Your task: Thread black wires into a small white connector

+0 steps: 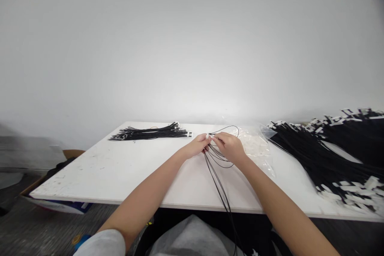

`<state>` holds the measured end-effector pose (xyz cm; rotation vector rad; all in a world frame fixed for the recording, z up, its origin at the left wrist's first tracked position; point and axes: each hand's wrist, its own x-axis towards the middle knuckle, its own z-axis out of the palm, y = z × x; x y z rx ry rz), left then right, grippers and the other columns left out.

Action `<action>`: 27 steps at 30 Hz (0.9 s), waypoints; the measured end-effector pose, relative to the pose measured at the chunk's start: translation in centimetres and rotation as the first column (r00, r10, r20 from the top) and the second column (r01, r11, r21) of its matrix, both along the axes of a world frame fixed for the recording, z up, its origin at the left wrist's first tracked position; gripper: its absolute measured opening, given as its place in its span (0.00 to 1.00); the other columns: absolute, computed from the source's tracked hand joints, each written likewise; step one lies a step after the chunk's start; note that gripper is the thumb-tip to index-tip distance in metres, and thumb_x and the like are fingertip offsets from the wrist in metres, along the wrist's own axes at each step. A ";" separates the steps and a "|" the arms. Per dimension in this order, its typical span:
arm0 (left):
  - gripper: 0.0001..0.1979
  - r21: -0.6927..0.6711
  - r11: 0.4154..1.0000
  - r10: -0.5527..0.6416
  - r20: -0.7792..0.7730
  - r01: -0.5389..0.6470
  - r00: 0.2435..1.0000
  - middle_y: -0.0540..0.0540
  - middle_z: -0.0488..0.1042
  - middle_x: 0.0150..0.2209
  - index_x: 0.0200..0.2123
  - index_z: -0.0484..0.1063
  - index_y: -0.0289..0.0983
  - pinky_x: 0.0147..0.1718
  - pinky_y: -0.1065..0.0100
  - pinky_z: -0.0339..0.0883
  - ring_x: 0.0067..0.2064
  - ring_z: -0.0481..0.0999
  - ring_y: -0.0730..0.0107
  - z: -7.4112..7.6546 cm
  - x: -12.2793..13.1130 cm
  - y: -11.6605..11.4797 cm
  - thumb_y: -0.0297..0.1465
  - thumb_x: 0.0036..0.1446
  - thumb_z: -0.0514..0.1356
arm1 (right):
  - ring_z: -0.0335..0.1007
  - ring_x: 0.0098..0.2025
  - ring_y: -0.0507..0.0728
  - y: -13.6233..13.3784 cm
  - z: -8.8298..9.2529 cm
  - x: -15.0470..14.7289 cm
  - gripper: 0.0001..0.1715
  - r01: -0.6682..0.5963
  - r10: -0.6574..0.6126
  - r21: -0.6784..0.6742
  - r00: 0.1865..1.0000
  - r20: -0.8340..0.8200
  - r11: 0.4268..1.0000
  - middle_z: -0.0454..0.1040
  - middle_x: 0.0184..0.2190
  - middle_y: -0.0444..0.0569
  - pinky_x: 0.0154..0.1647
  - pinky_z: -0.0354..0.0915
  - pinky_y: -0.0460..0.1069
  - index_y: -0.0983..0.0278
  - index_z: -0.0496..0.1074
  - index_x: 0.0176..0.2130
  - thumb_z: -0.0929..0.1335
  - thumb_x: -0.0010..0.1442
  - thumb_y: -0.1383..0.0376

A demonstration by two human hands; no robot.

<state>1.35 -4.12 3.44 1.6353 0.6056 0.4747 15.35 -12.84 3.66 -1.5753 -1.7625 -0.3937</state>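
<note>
My left hand (199, 146) is closed on a small white connector (207, 136) at the middle of the table. Close against it, my right hand (229, 146) pinches a thin black wire near that connector. Several black wires (218, 184) hang from between my hands over the table's front edge toward my lap. One wire loops up behind my right hand. To the left lies a flat bundle of black cables (150, 132) with white ends.
A clear plastic bag (255, 144) of white pieces lies just right of my right hand. Large piles of black cables (312, 160) with white connectors cover the right end of the white table (90, 176). A cardboard box (57, 206) stands below at left.
</note>
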 end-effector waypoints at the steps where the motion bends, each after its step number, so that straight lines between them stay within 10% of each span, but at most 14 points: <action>1: 0.22 0.009 1.000 0.002 0.004 -0.002 1.000 0.54 0.58 0.27 0.32 0.59 0.36 0.25 0.74 0.58 0.25 0.63 0.81 0.0 0.0 0.0 0.50 0.48 0.55 | 0.64 0.28 0.49 0.0 0.0 0.0 0.14 0.006 -0.006 0.001 1.000 -0.003 1.000 0.71 0.26 0.45 0.27 0.53 0.44 0.62 0.70 0.29 0.60 0.61 0.62; 27: 0.21 0.097 0.995 -0.022 0.027 0.019 0.999 0.53 0.60 0.25 0.32 0.60 0.36 0.24 0.74 0.58 0.26 0.63 0.78 -1.0 0.1 0.6 0.49 0.50 0.54 | 0.67 0.29 0.49 0.5 -0.7 0.4 0.16 0.025 -0.034 0.081 0.993 0.117 0.996 0.74 0.28 0.44 0.25 0.52 0.44 0.59 0.74 0.33 0.59 0.62 0.60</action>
